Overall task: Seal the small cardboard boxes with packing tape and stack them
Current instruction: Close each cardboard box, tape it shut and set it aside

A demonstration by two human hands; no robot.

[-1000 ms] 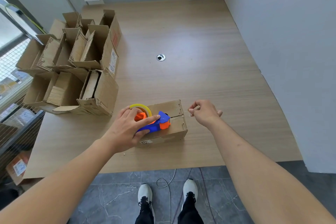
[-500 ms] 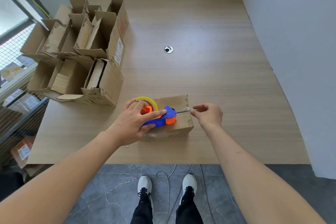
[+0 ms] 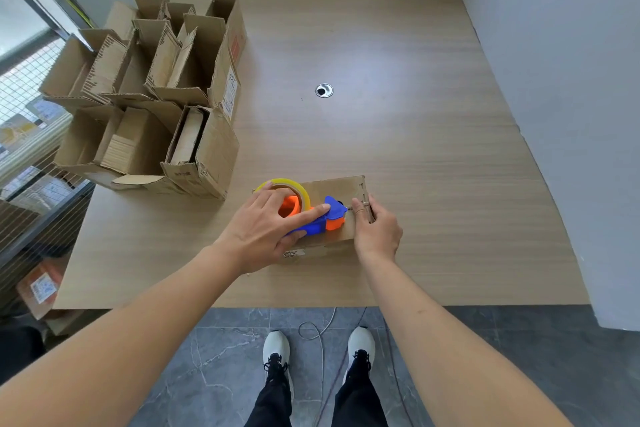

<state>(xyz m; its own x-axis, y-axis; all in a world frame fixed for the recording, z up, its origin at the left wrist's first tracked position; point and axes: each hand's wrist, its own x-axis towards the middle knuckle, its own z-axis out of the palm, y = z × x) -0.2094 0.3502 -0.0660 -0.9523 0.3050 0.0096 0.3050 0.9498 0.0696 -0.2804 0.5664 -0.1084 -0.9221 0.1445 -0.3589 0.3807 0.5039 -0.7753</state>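
Note:
A small closed cardboard box (image 3: 337,189) lies near the table's front edge. On its top sits a blue and orange tape dispenser (image 3: 323,220) with a yellowish tape roll (image 3: 294,185). My left hand (image 3: 266,229) grips the dispenser, index finger stretched along its top. My right hand (image 3: 375,230) holds the box's right end, its thumb and fingers at the top edge just right of the dispenser's nose. Whether tape lies between them I cannot tell.
Several open empty cardboard boxes (image 3: 156,97) crowd the table's left side. The wooden table (image 3: 415,135) has a round cable hole (image 3: 324,90) at its middle. A white partition (image 3: 571,97) bounds the right. My feet stand on grey floor below.
My right hand has moved left from beside the box to its right end and taken hold there. My left hand stays on the dispenser. The camera view shifted slightly.

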